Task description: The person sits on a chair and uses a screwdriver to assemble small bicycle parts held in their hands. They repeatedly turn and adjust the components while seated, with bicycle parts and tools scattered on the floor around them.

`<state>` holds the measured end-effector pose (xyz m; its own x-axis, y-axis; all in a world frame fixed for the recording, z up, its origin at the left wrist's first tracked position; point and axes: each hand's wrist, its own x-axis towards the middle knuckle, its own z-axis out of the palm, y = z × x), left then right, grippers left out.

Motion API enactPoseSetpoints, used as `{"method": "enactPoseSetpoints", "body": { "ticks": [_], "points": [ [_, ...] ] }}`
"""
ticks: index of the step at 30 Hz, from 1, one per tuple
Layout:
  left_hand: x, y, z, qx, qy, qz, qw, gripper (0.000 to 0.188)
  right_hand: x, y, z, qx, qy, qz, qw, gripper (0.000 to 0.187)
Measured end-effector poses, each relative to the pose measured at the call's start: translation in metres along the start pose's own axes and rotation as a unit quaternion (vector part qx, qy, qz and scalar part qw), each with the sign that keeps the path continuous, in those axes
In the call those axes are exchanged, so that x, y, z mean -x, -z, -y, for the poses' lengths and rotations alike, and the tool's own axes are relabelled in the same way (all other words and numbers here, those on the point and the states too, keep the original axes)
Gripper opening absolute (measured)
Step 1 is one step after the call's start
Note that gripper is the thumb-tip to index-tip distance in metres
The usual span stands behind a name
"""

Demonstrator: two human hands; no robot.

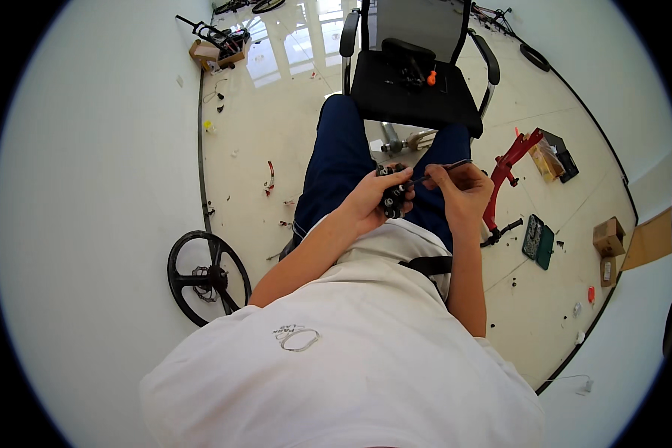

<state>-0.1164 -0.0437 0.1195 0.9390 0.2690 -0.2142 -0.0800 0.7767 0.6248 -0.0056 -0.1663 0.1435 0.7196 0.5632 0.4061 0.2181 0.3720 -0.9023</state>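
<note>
My left hand (367, 197) is closed around a small black part with several round silver-and-black ends (393, 198), held above my lap. My right hand (464, 193) pinches a thin dark rod-like tool (420, 181) between thumb and fingers. The rod slants down to the left, and its near end reaches the upper side of the black part. Whether the tip sits in the part or only touches it, I cannot tell. My fingers cover some of both things.
Ahead, a black office chair (418, 93) carries dark parts and an orange-handled tool (431, 78). A spoked black wheel (209, 278) leans at left. On the right floor lie a red bike frame (509, 166), an open green tool case (537, 242) and a cardboard box (609, 237).
</note>
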Motion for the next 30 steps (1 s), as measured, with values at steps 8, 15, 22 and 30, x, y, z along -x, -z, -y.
{"method": "enactPoseSetpoints", "body": {
  "ticks": [8,15,22,30],
  "points": [
    [0.004,0.0,-0.002,0.015,-0.028,0.045,0.999,0.028,-0.003,-0.001,0.0,0.015,-0.014,-0.041,0.999,0.018],
    [-0.006,0.006,0.004,0.056,0.016,0.083,0.995,0.031,-0.002,0.002,-0.001,-0.131,-0.034,0.049,0.99,0.016],
    [-0.003,0.005,0.005,0.026,-0.007,0.075,0.997,0.027,-0.001,0.002,0.005,-0.049,-0.032,0.078,0.995,0.015],
    [0.001,0.004,0.005,-0.001,-0.02,0.062,0.998,0.031,-0.001,-0.002,-0.001,-0.038,-0.023,0.047,0.998,0.012]
  ]
}}
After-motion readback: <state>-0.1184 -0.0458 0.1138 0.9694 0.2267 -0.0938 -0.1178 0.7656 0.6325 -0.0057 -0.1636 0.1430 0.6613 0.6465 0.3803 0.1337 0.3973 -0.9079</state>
